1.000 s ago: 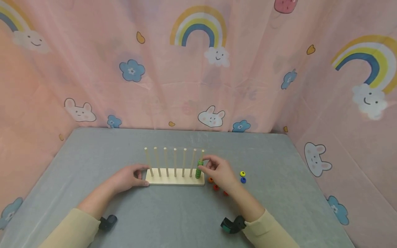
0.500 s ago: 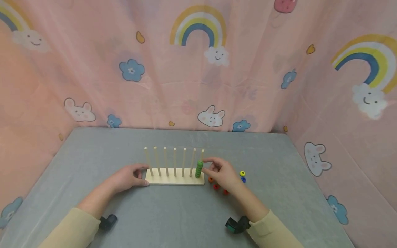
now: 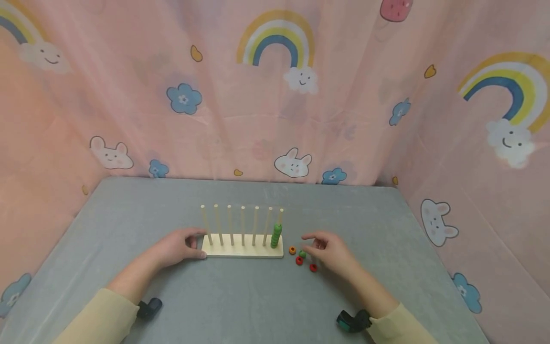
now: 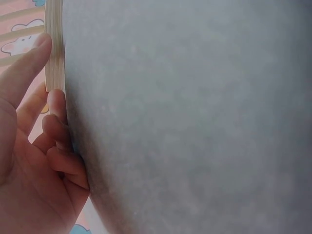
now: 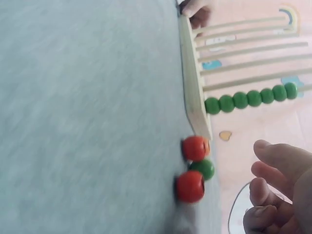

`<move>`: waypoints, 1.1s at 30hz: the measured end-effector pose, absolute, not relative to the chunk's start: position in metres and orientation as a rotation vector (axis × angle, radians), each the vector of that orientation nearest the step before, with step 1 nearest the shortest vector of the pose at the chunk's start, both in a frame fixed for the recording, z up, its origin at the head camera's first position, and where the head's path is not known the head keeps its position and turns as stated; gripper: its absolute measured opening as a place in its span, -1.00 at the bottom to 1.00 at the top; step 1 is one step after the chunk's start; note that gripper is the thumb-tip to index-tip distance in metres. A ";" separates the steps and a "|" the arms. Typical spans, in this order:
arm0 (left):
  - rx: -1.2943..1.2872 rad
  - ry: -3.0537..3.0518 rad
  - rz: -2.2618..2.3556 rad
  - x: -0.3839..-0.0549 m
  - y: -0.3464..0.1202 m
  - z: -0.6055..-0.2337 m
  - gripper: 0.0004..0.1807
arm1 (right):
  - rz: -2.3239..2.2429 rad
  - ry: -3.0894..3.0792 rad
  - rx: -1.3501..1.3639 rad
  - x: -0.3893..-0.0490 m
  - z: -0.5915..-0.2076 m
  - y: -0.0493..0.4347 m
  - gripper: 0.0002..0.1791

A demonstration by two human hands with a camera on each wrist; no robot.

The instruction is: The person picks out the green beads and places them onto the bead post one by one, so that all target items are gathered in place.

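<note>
A pale wooden peg board with several upright pegs lies on the grey table. Its rightmost peg carries a stack of several green beads; the other pegs are bare. My left hand grips the board's left end, thumb at the front corner and fingers behind. Right of the board are a loose orange bead, a green bead and two red beads. Over these hovers my right hand, thumb and forefinger apart and nothing between them.
The grey table runs back to a pink patterned curtain, which also hangs at both sides. A dark wrist camera is on the right forearm, and another camera on the left.
My right hand has left the green stack and moved right and slightly down. The loose green bead now shows; the yellow and blue beads are hidden behind the hand. My left hand stays put.
</note>
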State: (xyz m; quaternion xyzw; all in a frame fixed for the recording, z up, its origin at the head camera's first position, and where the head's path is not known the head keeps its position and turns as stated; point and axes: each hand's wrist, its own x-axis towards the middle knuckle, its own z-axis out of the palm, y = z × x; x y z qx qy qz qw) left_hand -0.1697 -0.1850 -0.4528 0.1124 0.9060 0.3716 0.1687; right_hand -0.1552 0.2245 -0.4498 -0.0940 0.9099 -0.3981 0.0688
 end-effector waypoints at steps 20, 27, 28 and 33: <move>0.310 2.583 1.043 -0.174 -0.187 -0.459 -0.28 | -0.880 2.631 -0.228 -0.163 -0.451 0.229 -0.77; 0.302 2.584 1.045 -0.174 -0.186 -0.458 -0.29 | -0.824 2.661 -0.217 -0.166 -0.455 0.226 -0.82; 0.301 2.583 1.045 -0.174 -0.186 -0.458 -0.29 | -0.816 2.665 -0.218 -0.166 -0.456 0.226 -0.83; 0.302 2.577 1.049 -0.174 -0.187 -0.459 -0.30 | -0.790 2.680 -0.238 -0.168 -0.456 0.226 -0.85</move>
